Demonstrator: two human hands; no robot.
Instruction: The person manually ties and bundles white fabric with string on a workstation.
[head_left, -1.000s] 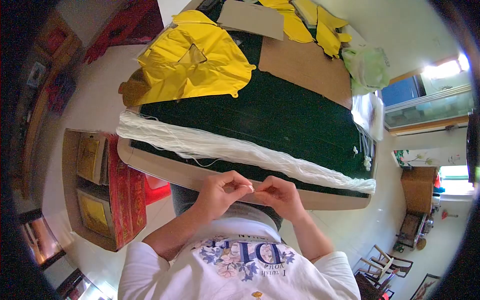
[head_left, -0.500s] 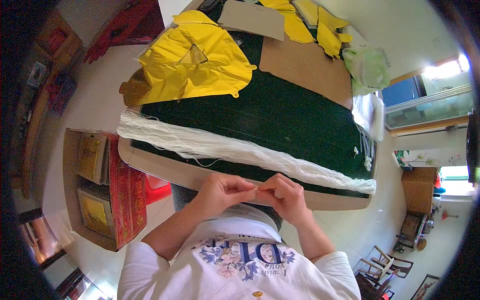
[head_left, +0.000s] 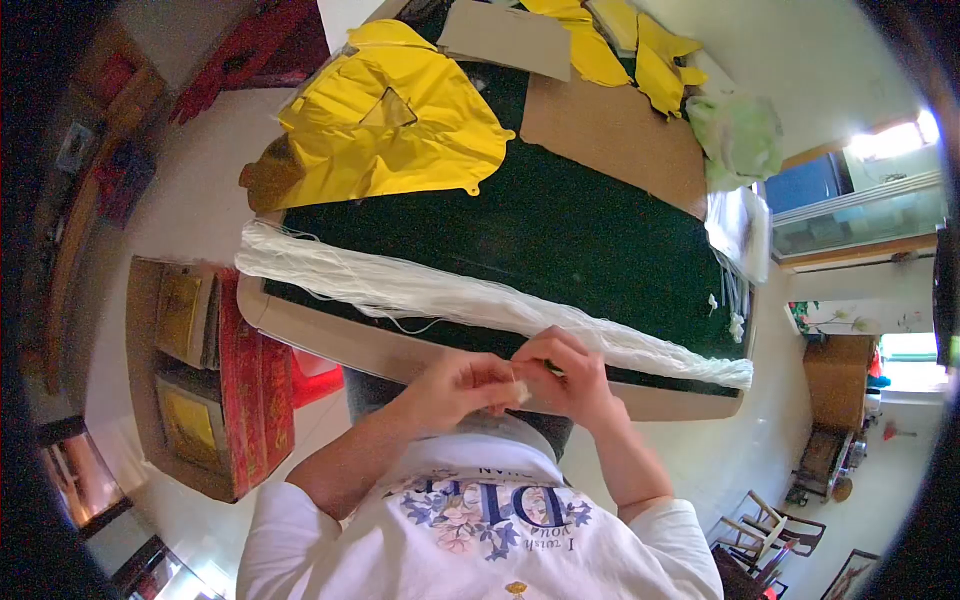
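A long bundle of white string lies across the dark green table top, close to its front edge. My left hand is closed, thumb and fingers pinched at a small pale piece too small to name. Right beside it, my right hand has its fingers curled together; what they hold, if anything, is hidden. Both hands are over the table's near edge, just in front of the bundle.
Yellow foil sheets lie at the back left. Cardboard pieces, a green plastic bag and clear plastic lie at the back and right. An open box with gold packets stands left of me.
My right hand has lifted slightly and turned, its fingers curling more. The pale piece now shows at my left fingertips.
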